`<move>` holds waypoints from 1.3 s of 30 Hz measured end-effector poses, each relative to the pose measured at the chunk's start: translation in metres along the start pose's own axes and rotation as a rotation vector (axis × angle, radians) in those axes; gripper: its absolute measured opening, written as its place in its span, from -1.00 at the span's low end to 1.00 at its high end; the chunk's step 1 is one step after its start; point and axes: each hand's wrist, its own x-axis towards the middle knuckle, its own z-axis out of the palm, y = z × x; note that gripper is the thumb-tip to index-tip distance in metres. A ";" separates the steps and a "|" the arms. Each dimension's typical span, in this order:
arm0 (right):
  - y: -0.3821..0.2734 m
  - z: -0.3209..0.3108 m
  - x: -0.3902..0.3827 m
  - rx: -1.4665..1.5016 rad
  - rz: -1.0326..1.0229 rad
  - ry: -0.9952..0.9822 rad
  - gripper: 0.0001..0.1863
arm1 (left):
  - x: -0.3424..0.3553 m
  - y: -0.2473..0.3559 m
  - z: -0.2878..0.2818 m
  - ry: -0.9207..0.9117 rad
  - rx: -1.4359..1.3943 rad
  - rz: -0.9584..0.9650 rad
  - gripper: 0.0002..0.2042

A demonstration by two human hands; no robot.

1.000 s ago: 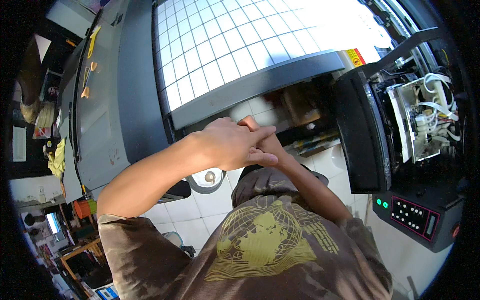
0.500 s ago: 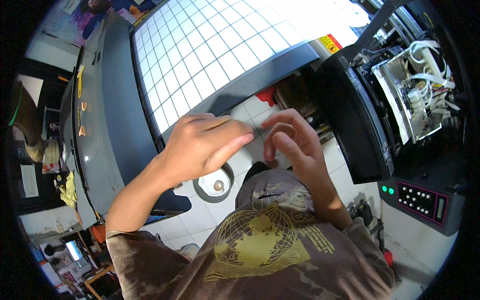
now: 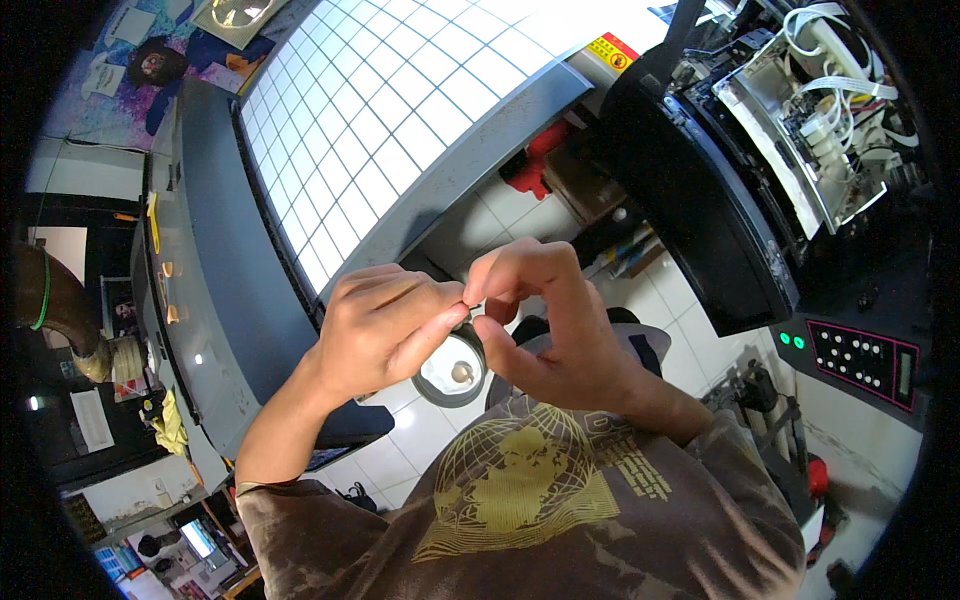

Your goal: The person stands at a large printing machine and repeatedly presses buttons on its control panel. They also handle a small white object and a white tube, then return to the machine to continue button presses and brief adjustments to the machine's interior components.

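Note:
My left hand [image 3: 388, 328] is closed in a pinch in front of my body, thumb pressed to the bent forefinger. A tiny dark bit shows at its fingertips, too small to name. My right hand [image 3: 550, 325] has come up against those fingertips. Its curled forefinger meets them while its thumb stays a little apart below, leaving a gap between the two. Beneath both hands, on the floor, stands a round bin [image 3: 445, 390] with a pale lining. Beyond them lies a white lit bed with a dark grid [image 3: 385, 120], part of a large grey machine.
The machine's grey side cover [image 3: 215, 250] runs along the left, with small orange pieces on it. At the right are a black housing [image 3: 690, 210], exposed wiring [image 3: 830, 120] and a button panel [image 3: 865, 360] with green lights. A red cloth-like thing [image 3: 530, 170] lies under the bed.
My right hand has moved left, from apart to touching the left fingertips. My left hand stays pinched. The whole view has shifted slightly.

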 end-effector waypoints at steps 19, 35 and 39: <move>-0.001 0.008 0.001 0.000 -0.042 0.066 -0.62 | 0.001 0.005 -0.003 -0.058 -0.039 -0.025 -0.93; -0.005 0.013 0.002 -0.049 -0.033 0.058 -0.67 | -0.002 0.007 -0.004 -0.167 0.022 -0.008 -0.82; -0.006 0.013 0.002 -0.088 -0.034 0.037 -0.68 | -0.003 0.008 -0.006 -0.182 0.017 -0.017 -0.81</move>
